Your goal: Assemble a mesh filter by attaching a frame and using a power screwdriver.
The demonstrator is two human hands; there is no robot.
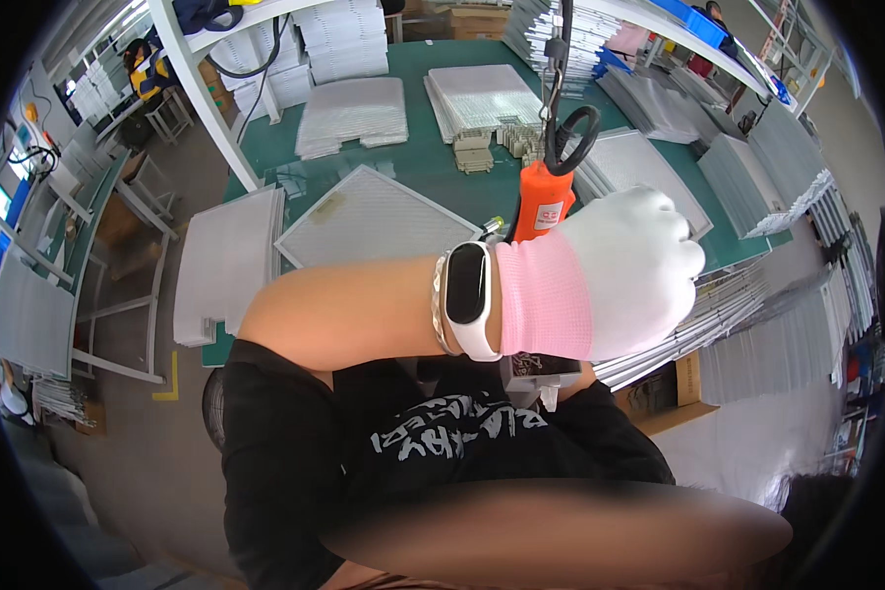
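Note:
My left arm reaches across to the right, a white band on its wrist. My left hand [639,270], in a white glove with a pink cuff, has its fingers curled closed; whatever they may hold is hidden. Beside the glove hangs an orange power screwdriver [542,202] on a black cord. A white-framed mesh panel [374,218] lies turned cornerwise on the green table [428,172], beyond my forearm. Under my left wrist a small grey box [539,374] shows in part. Only a bit of my right arm shows there; my right hand is out of sight.
Stacks of pale panels [354,113] stand at the back, with small beige parts [473,152] near the middle. More panels [228,251] lie at the table's left edge. A white frame post [205,98] rises at left. To the right is an open carton [674,398].

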